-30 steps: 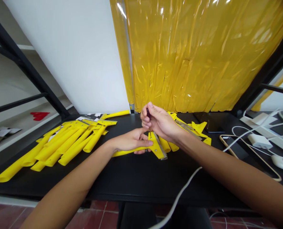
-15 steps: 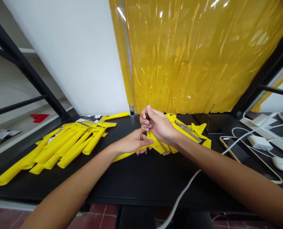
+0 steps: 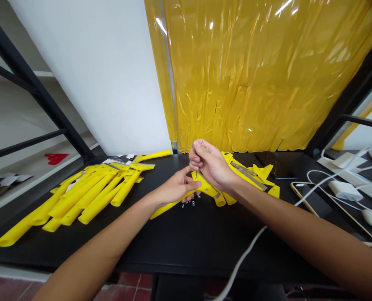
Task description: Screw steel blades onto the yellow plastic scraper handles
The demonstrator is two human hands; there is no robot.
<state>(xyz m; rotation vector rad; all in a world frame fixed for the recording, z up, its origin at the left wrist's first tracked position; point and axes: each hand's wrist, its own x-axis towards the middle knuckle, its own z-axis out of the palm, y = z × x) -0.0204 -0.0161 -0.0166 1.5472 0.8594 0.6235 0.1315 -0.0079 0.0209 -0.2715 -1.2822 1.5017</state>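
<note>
On the black table top [image 3: 148, 246], the left hand [image 3: 175, 188] is clenched around the handle of a yellow plastic scraper [image 3: 205, 188], whose flared head with its metal blade sticks out just past those fingers, directly below the right hand [image 3: 211, 164]. The right hand pinches a small screwdriver [image 3: 197, 173], mostly hidden in its fingers, with the thin shaft pointing down at the scraper's head. Small screws [image 3: 188, 203] lie just below the head, and a pile of yellow scrapers [image 3: 85, 196] lies well to the left.
</note>
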